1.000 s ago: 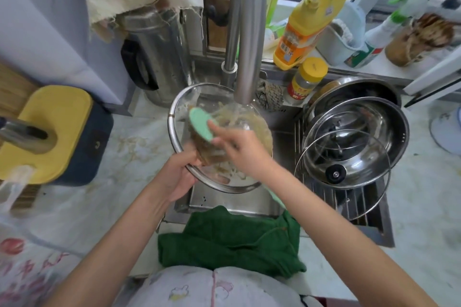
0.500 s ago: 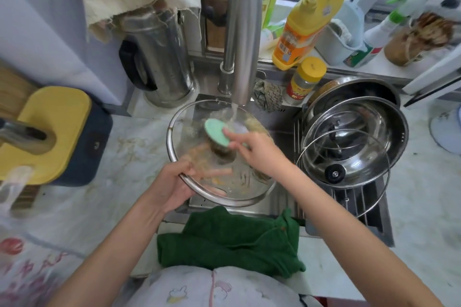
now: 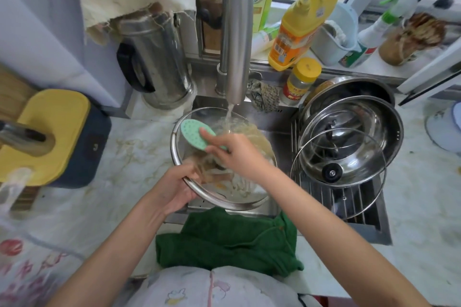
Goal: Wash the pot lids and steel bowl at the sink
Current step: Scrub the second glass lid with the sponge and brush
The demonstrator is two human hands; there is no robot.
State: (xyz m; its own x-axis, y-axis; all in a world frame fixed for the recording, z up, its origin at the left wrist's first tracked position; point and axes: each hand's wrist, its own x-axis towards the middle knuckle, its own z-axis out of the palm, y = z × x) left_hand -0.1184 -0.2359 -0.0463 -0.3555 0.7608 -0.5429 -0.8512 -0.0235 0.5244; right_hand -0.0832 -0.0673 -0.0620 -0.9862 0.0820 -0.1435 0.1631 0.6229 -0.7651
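**Scrubbing a glass pot lid under a running tap**

At centre frame the left hand (image 3: 174, 189) grips the lower-left rim of a glass lid (image 3: 219, 200), tilting it over the sink (image 3: 282, 119). The right hand (image 3: 237, 154) pinches a green scrubber (image 3: 193, 136) against the lid under the tap (image 3: 234, 32). The task looks about midway: this lid is streaked with suds, while a second lid (image 3: 329, 173) and the steel bowl (image 3: 391, 129) sit stacked on the rack (image 3: 349, 197) at right. A green towel (image 3: 224, 239) drapes the near edge; a kettle (image 3: 154, 62) crowds the upper left

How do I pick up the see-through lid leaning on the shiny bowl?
Pinch the black knob on the glass lid, coming from the near side. The lid leans against the steel bowl with its knob facing you, and its thin rim probably offers little hold.
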